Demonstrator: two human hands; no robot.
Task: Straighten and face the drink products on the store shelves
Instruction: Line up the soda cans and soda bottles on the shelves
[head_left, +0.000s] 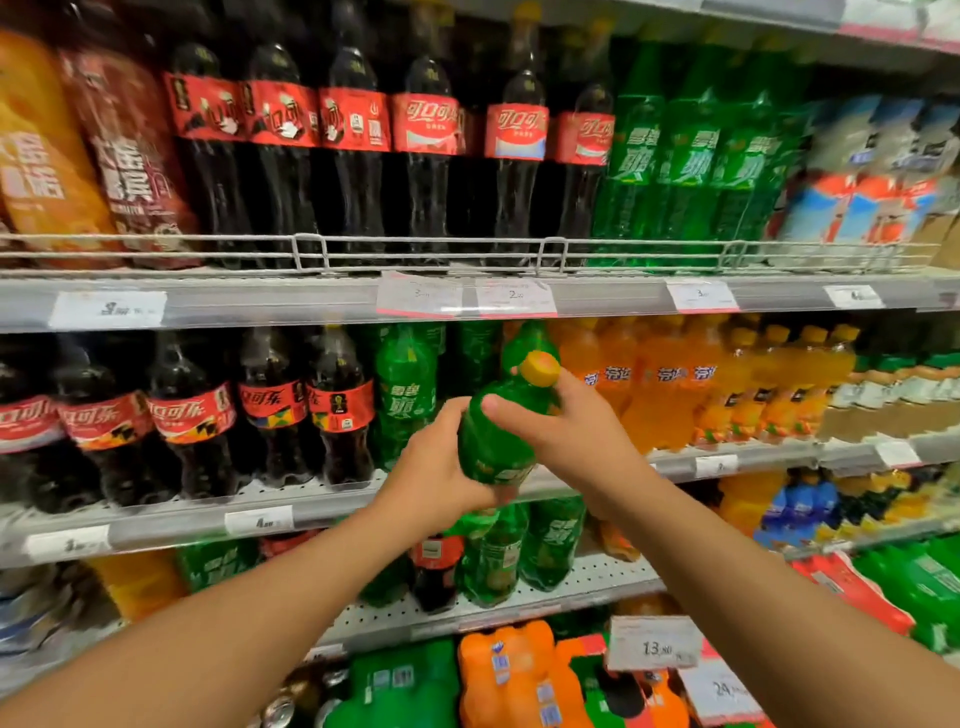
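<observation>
1. The store shelving (208, 306) fills the view in several tiers, each with a price strip along its front edge; the top tier has a wire rail (415, 249) in front of the bottles.
2. On the top tier stand large cola bottles (426, 156) with red labels, and to their right large green lemon-lime soda bottles (691, 166). Some cola labels face forward and some are turned aside.
3. On the middle tier stand smaller cola bottles (192, 415), then green soda bottles (405, 395), then orange soda bottles (670, 384).
4. The task's thing at this moment is a green soda bottle (496, 436) with a yellow cap (540, 368). It is held in the air, tilted with the cap up and to the right, in front of the middle tier, where the green row meets the orange row.
5. The left hand (436, 467) cups the bottle's lower body, fingers curled round it. The right hand (566, 415) grips the shoulder and neck just under the cap, thumb across the front.
6. Judgement: the bottle is being turned or set back into the green row, label forward.
7. Risks from here:
   - The bottle is tilted and its label sits low under the left hand, so it could go back with the label facing sideways.
   - The gap sits beside the orange bottles; pushing in crooked could knock a neighbour over or out of line.
   - The middle tier shows no front rail, so a nudged bottle could fall off the edge.
</observation>
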